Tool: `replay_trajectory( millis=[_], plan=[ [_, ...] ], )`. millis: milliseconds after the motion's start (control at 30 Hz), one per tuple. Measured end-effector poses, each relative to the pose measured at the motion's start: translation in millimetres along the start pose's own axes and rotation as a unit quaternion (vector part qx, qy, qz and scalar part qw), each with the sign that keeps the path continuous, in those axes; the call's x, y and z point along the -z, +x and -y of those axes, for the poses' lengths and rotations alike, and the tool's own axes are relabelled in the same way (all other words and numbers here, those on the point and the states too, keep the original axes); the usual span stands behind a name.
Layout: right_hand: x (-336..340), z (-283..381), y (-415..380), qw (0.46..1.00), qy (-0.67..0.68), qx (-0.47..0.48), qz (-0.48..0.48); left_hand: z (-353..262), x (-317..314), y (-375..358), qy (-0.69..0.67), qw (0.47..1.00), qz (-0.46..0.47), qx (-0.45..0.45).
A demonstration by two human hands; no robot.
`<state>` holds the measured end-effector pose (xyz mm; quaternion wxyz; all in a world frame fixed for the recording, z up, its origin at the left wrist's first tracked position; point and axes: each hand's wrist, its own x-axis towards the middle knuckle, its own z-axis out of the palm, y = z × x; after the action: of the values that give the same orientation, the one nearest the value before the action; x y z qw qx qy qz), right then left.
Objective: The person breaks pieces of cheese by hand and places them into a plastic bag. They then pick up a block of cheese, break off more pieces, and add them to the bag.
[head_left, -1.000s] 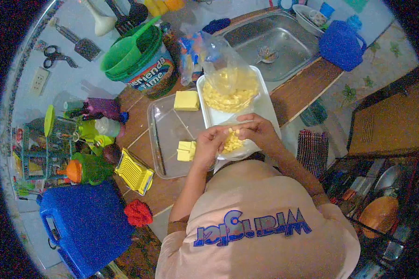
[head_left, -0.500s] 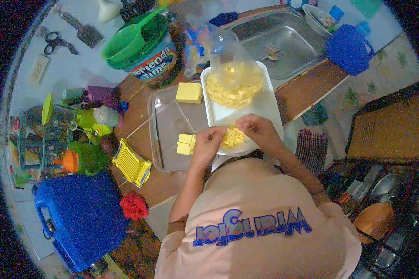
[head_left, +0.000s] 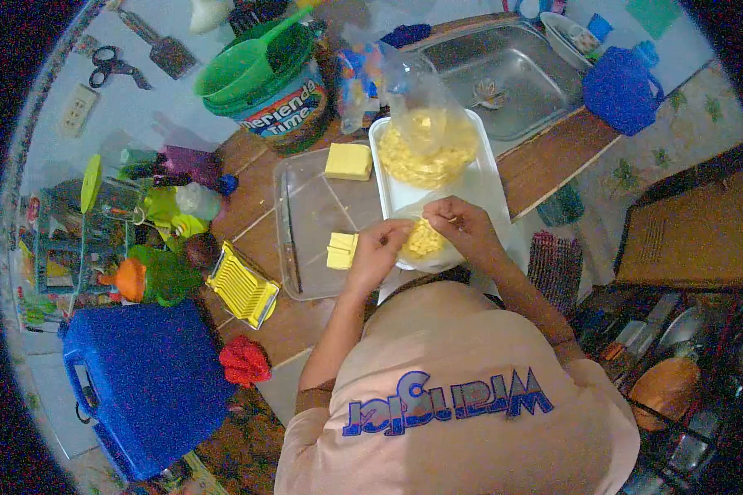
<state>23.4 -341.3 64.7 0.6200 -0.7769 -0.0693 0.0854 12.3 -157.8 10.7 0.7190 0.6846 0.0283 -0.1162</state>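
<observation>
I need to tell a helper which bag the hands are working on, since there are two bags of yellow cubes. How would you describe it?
Start at the steel sink, then follow the white tray running from it toward the person. The bag lies at the tray's near end, between the left hand and right hand. Unlike the tall, fuller bag nearer the sink, it is low and slumped.

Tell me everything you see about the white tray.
The white tray is rectangular, plastic-looking, with rounded corners and a low rim. It lies flat on the wooden counter, beside the clear board, near the sink. A clear bag of yellow pieces stands on it. Both hands work a smaller bag at its near end.
</observation>
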Motion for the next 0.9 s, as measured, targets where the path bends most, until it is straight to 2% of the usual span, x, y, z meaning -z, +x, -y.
replay_trajectory(
  millis=[100, 200, 267, 333, 400, 500, 567, 633, 733, 833, 900],
  plan=[
    [-4.1, 2.7, 0.6, 1.0, 0.003, 0.002, -0.01, -10.5, 4.2, -3.6, -0.007, 0.999, -0.031, 0.018],
    [-13.5, -1.4, 2.9, 0.997, -0.051, 0.055, 0.0, -33.4, 28.9, -9.0, -0.097, 0.986, -0.078, 0.109],
    [-24.9, -0.2, 2.9, 0.979, -0.145, 0.141, 0.008, -35.7, 47.5, -11.9, -0.183, 0.975, -0.114, 0.049],
    [-41.4, 8.6, -2.2, 0.926, -0.276, 0.258, 0.005, -31.6, 66.4, -17.6, -0.237, 0.962, -0.134, -0.009],
    [-60.5, 5.8, 2.0, 0.918, -0.3, 0.253, 0.058, -22.2, 82.7, -20.7, -0.26, 0.954, -0.143, -0.052],
    [-92.6, -13.4, 21.6, 0.905, -0.327, 0.231, 0.148, -33.7, 86.8, -33.2, -0.284, 0.936, -0.204, -0.036],
    [-107.9, -12.0, 28.5, 0.896, -0.343, 0.213, 0.185, -25.5, 99.3, -35.2, -0.287, 0.939, -0.184, -0.041],
    [-120.0, -4.2, 27.6, 0.888, -0.365, 0.201, 0.195, -22.9, 109.4, -40.9, -0.284, 0.943, -0.171, -0.039],
    [-135.6, -9.2, 23.6, 0.881, -0.367, 0.273, 0.116, -26.4, 118.9, -52.2, -0.28, 0.945, -0.169, -0.025],
    [-141.3, -13.5, 25.3, 0.883, -0.366, 0.277, 0.101, -27.7, 119.1, -56.9, -0.279, 0.943, -0.181, -0.025],
    [-142.0, -12.2, 26.1, 0.907, -0.344, 0.219, 0.108, -21.3, 122.7, -54.8, -0.26, 0.947, -0.184, -0.03]
  ],
)
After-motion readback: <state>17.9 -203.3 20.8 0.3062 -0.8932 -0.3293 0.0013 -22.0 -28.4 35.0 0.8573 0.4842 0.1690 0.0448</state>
